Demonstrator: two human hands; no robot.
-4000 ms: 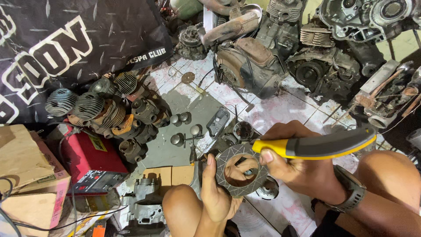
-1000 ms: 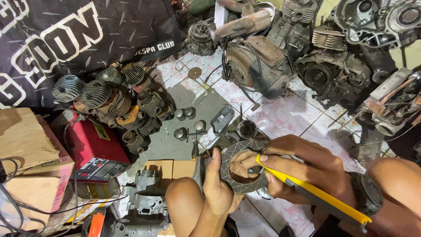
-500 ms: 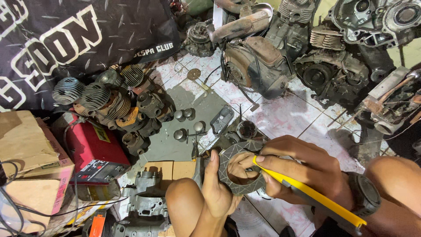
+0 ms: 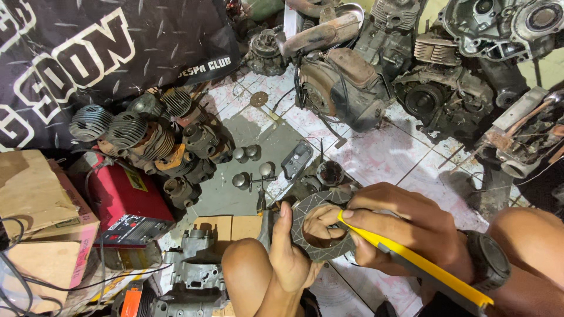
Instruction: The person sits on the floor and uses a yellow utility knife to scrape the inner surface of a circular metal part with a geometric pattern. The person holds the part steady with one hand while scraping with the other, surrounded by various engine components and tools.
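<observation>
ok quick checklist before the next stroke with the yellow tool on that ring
1. Left hand gripping the grey ring plate: ok.
2. Right hand firm on the yellow-handled tool: ok.
3. Tool tip on the ring's inner edge: cannot tell, fingers hide it.
4. Left fingers clear of the tip: not ok, they show through the ring's hole beside it.
5. Ring steadied on the knee: cannot tell.

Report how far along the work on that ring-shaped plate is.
Done: the plate is out of any engine, held in the left hand. In hand: the right hand presses a yellow-handled tool against its inner edge. Left: cannot tell how much of the surface is finished; the engines lie in pieces.
</observation>
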